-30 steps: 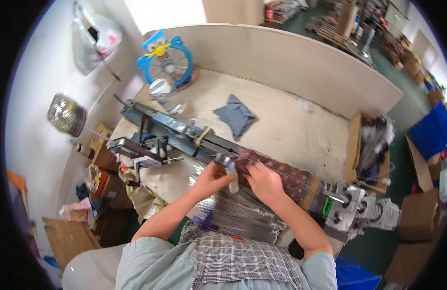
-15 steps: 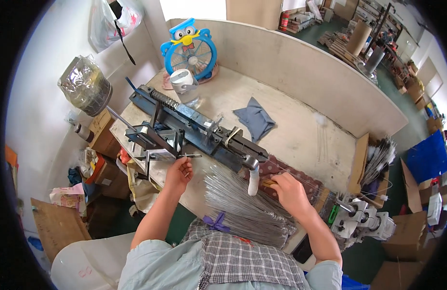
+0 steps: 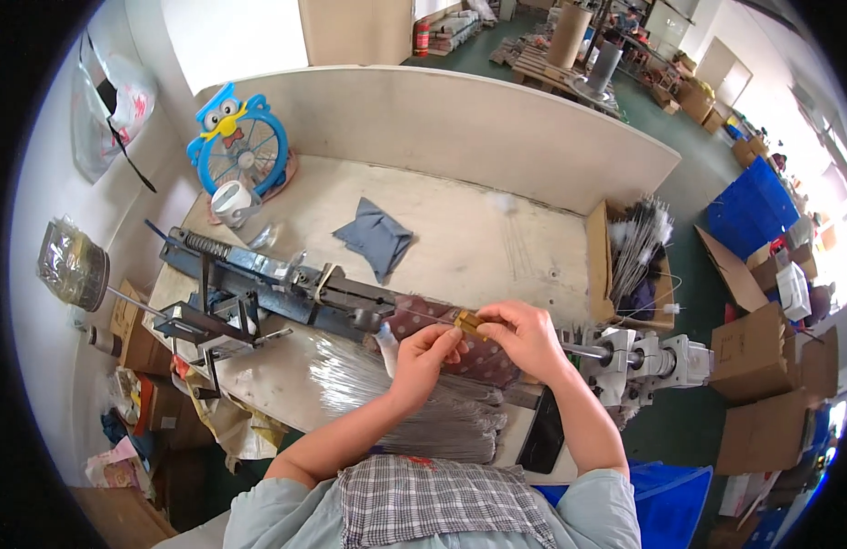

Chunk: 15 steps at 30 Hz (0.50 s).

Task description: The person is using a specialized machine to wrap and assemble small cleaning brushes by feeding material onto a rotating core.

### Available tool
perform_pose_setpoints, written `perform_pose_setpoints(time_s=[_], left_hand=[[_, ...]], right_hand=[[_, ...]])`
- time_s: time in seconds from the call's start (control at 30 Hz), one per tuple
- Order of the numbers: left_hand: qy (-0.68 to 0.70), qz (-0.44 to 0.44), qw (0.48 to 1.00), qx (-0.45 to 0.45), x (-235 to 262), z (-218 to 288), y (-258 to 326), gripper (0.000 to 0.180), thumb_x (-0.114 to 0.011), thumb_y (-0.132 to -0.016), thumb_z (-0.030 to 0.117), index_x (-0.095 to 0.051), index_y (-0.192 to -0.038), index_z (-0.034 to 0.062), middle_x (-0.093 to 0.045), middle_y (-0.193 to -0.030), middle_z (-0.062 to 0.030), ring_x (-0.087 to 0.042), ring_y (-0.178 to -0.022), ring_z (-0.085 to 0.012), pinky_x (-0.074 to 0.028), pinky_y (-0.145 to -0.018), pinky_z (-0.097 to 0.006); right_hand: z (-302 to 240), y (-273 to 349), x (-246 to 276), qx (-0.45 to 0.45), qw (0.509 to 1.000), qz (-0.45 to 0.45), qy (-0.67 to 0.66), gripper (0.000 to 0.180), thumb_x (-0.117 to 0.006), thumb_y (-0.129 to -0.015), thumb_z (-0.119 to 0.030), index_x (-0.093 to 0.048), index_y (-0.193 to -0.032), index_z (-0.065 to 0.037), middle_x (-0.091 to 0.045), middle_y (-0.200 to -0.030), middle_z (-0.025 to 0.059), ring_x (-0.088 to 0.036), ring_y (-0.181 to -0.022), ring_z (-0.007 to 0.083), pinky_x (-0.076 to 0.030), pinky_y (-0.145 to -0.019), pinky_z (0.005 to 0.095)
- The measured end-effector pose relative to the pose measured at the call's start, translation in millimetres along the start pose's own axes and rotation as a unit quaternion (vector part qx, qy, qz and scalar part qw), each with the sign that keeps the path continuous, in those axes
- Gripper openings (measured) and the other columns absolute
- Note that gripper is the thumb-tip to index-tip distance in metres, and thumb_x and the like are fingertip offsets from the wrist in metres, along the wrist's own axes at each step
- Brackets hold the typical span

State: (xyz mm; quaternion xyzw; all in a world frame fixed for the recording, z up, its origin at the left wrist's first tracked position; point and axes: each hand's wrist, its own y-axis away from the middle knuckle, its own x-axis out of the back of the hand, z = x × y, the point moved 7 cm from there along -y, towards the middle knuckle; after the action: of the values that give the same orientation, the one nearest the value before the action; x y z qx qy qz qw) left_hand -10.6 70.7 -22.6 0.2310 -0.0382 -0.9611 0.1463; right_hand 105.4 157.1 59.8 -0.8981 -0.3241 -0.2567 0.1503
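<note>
R hand [image 3: 526, 337] clamped on yellow block [image 3: 467, 322], just over dotted cloth [image 3: 485, 362]; L hand [image 3: 425, 362] close by, fingers bent, can't tell if gripping | wire bundle [image 3: 451, 423] nr side of cloth; grey rag [image 3: 376, 240] far L of cloth

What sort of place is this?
Probably a small workshop or factory floor: a long dark metal fixture sits on the workbench, a bundle of thin, wire-like strands lies by the near edge, and cardboard boxes stand on the floor at right.
</note>
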Motion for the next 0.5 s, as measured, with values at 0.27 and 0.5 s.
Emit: perform_pose_setpoints(time_s=[0.27,0.5], left_hand=[[-0.060,-0.023,0.998,-0.005,-12,-11,-8,0.016,-0.056,-0.091,0.017,-0.062,-0.095,0.0026,-0.062,-0.082,-0.0022,-0.055,-0.070,-0.0078,-0.044,-0.064,-0.022],[0.029,0.118,0.993,0.011,26,16,7,0.015,-0.057,-0.091,0.019,-0.061,-0.091,0.0049,-0.062,-0.079,-0.0026,-0.054,-0.064,-0.0085,-0.044,-0.061,-0.022]], right_hand=[[26,5,1,-0.069,0.978,-0.071,-0.185,0.020,-0.065,-0.080,-0.011,-0.065,-0.100,-0.005,-0.064,-0.077,0.0071,-0.056,-0.066,0.0111,-0.045,-0.063,0.0272],[-29,-7,5,0.152,0.982,0.046,0.106,0.015,-0.067,-0.074,-0.014,-0.066,-0.086,-0.005,-0.063,-0.077,0.0076,-0.059,-0.074,0.0266,-0.047,-0.067,0.0345]])
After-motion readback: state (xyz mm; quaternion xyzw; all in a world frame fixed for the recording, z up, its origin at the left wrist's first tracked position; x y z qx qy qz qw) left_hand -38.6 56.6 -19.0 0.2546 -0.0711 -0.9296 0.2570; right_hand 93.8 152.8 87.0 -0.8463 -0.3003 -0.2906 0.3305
